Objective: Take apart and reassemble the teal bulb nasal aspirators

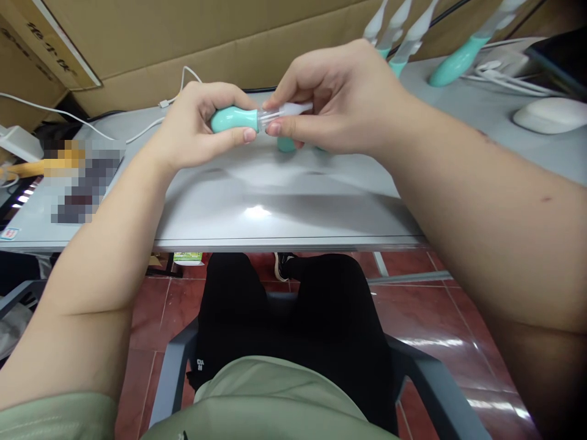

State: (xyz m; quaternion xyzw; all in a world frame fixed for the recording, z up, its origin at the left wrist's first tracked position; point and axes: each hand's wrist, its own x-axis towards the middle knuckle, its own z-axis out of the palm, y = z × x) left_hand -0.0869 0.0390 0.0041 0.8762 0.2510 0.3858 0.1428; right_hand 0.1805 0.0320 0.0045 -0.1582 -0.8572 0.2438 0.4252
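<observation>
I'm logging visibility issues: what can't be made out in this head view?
Head view:
Whether the held teal bulb and clear tube fully join: too small.
Lower teal piece: mostly hidden behind the right hand.
Dark item, left: blurred by pixelation.
Rightmost teal-bulbed piece: cut by the top edge.

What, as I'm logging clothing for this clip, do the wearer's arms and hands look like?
The left hand and right hand are ungloved, with no ring or watch showing. A short, pale green sleeve covers the upper left arm; no right sleeve shows. The right forearm has two small marks.
</observation>
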